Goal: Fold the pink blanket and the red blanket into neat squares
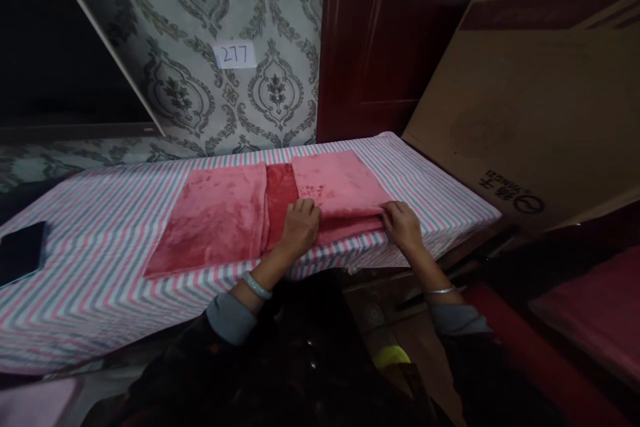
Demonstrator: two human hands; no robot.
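A pink-red plush blanket [220,213] lies on the striped cloth, with both of its sides folded inward. Between the two folded sides runs a darker red strip. My left hand [301,223] pinches the near edge of the right-hand fold, close to that strip. At the right corner of the same fold, my right hand [401,223] has its fingers closed on the edge. The layers gape slightly along the near edge between my hands, the upper one raised a little. Fingertips are partly hidden by the fabric.
A striped cloth [100,227] covers the long table. At its left end lies a phone [23,253]. A large cardboard box [540,93] leans at the right, in front of a dark red door [370,33]. A screen [60,47] stands at the left by the patterned wall.
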